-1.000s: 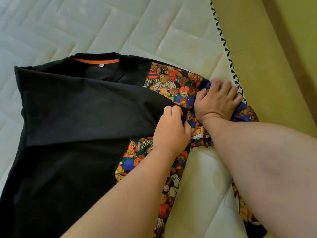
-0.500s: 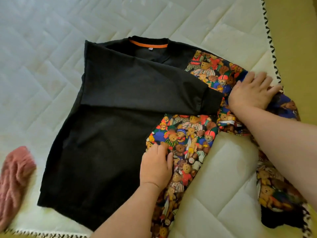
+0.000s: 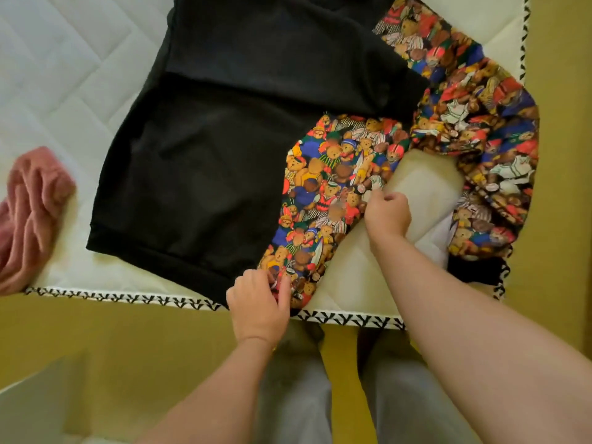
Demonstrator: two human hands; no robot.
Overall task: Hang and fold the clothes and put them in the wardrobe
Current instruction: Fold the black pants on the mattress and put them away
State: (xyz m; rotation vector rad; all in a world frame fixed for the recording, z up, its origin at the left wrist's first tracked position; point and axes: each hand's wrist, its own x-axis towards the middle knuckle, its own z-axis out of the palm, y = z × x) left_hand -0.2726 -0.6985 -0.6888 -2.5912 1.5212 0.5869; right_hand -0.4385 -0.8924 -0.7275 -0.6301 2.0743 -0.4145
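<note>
A black sweatshirt (image 3: 205,161) with a teddy-bear print side and sleeve lies spread on the white quilted mattress (image 3: 64,75). One black sleeve is folded across its chest. My left hand (image 3: 258,302) pinches the printed bottom hem at the mattress's near edge. My right hand (image 3: 387,214) pinches the right side edge of the printed panel (image 3: 330,187), a little higher up. The printed sleeve (image 3: 487,149) lies bunched to the right, its black cuff (image 3: 474,270) near the mattress corner.
A pink fuzzy garment (image 3: 28,213) lies at the mattress's left near edge. The mattress trim with a black zigzag (image 3: 112,296) runs along the front. A yellow-olive bed frame (image 3: 128,341) surrounds it. My grey trouser legs (image 3: 298,405) stand below.
Both hands have moved toward me, from the sleeve area down to the printed side: the left to the hem, the right to the side edge. The view has tilted down.
</note>
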